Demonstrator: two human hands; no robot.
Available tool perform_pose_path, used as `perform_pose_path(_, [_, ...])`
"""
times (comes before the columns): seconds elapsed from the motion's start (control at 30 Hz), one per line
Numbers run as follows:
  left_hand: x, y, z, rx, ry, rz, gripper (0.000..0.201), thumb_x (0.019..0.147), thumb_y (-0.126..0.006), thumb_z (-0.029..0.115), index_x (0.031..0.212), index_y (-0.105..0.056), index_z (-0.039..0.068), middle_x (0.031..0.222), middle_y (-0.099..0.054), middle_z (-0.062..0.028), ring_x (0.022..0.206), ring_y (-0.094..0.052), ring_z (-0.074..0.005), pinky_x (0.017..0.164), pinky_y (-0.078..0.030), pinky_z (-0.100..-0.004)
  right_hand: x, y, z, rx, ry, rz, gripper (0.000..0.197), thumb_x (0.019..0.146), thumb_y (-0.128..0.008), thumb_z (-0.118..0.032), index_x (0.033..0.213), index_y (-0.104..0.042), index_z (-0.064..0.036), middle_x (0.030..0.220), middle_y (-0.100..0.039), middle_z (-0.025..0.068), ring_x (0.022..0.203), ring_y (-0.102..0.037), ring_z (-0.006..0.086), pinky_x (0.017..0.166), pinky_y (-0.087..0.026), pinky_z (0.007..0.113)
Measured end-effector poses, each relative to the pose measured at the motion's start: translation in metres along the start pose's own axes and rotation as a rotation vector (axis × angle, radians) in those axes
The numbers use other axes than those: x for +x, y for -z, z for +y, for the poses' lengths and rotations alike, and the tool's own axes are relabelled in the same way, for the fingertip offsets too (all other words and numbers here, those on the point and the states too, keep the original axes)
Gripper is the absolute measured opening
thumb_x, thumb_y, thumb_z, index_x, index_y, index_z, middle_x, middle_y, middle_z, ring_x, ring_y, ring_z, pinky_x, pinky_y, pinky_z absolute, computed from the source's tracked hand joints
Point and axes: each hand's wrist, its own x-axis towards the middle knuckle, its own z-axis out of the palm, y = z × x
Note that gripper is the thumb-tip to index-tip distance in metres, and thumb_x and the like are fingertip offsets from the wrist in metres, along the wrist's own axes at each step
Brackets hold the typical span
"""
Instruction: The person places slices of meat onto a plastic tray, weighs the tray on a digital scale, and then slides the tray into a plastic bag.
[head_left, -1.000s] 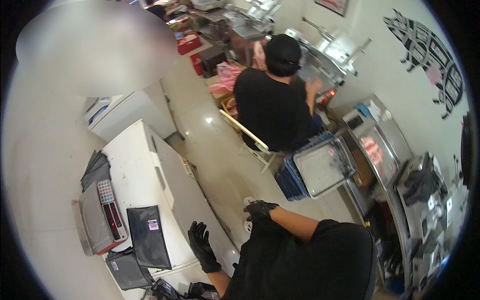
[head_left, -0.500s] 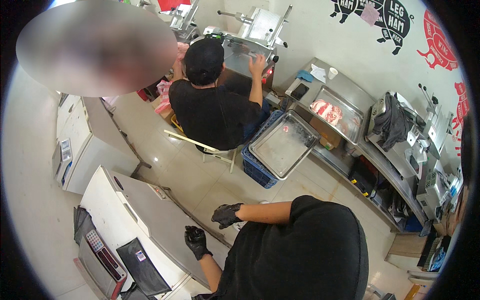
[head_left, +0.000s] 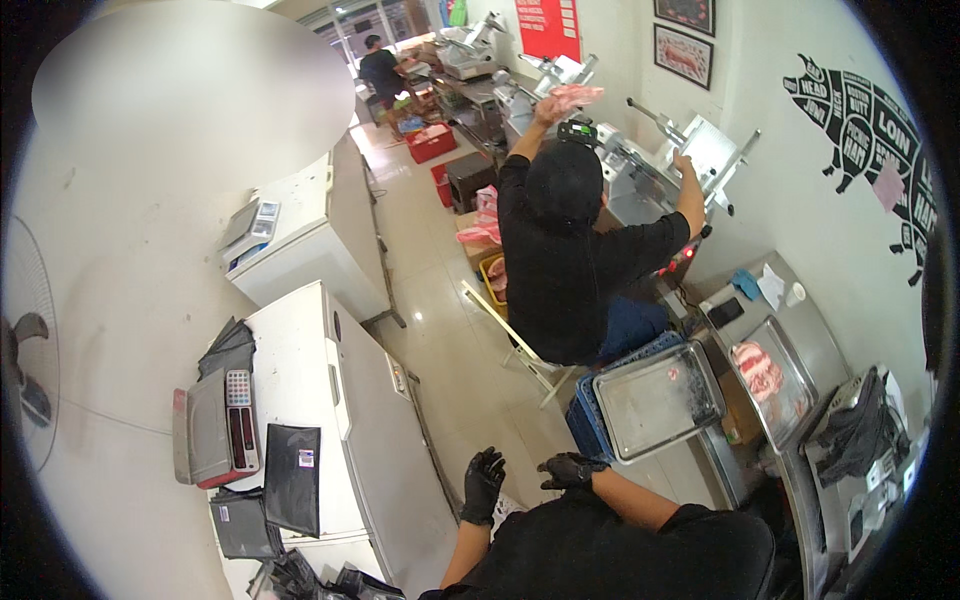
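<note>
My left hand, in a black glove, is raised in front of me with its fingers apart and slightly curled. It holds nothing and is nearest to the side of the white chest freezer. My right hand, gloved in black too, points leftward across my front. Its fingers are loosely bent and partly apart, with nothing visible in them. Ahead of it, a metal tray rests on a blue crate; a small pinkish scrap lies on the tray.
A seated co-worker in black lifts a piece of meat beside a meat slicer. Right, a steel counter bears a tray of marbled meat. A scale and black bags top the freezer. Another person stands far back.
My view has swung left and up, bringing in the far room. My hands have come closer together. The co-worker has raised the meat and put the other hand on the slicer.
</note>
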Motion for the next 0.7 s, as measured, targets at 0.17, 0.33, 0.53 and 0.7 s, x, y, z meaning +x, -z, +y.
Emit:
perform_pose_path(0.17, [-0.03,-0.064,0.007,-0.097,0.008,0.002,0.057,0.1,-0.042,0.054,0.124,-0.062,0.007,0.11,-0.066,-0.0104,0.103,-0.059,-0.0235,0.09,-0.043,-0.0357,-0.02,0.013,0.004,0.037,0.018,0.039,0.059,0.086,-0.064,-0.05,0.128,-0.061,-0.0085,0.121,-0.064,0.0203,0.115,-0.059,0.0392,0.099,-0.046,0.048])
perform_pose_path(0.33, [-0.034,-0.099,-0.007,-0.151,-0.045,-0.036,0.057,0.1,-0.042,0.055,0.121,-0.064,0.007,0.105,-0.068,-0.0092,0.098,-0.061,-0.0232,0.087,-0.044,-0.0352,-0.041,0.017,0.026,-0.022,0.156,0.156,0.057,0.087,-0.064,-0.049,0.125,-0.062,-0.0062,0.115,-0.066,0.0207,0.109,-0.061,0.0399,0.095,-0.047,0.048])
perform_pose_path(0.53, [-0.051,-0.119,-0.028,-0.264,-0.045,0.07,0.054,0.096,-0.051,0.056,0.115,-0.067,0.008,0.099,-0.071,-0.0063,0.092,-0.063,-0.0225,0.082,-0.049,-0.0375,-0.056,-0.019,0.054,0.062,0.287,0.296,0.051,0.081,-0.074,-0.036,0.118,-0.062,-0.0016,0.106,-0.067,0.02,0.104,-0.062,0.038,0.09,-0.05,0.045])
perform_pose_path(0.7, [-0.063,-0.131,-0.047,-0.355,-0.006,0.024,0.051,0.095,-0.053,0.054,0.113,-0.068,0.009,0.098,-0.071,-0.0064,0.091,-0.064,-0.024,0.077,-0.052,-0.0381,-0.097,-0.045,0.068,0.169,0.244,0.402,0.05,0.081,-0.074,-0.038,0.116,-0.062,-0.0033,0.102,-0.065,0.0197,0.1,-0.061,0.0389,0.086,-0.051,0.045])
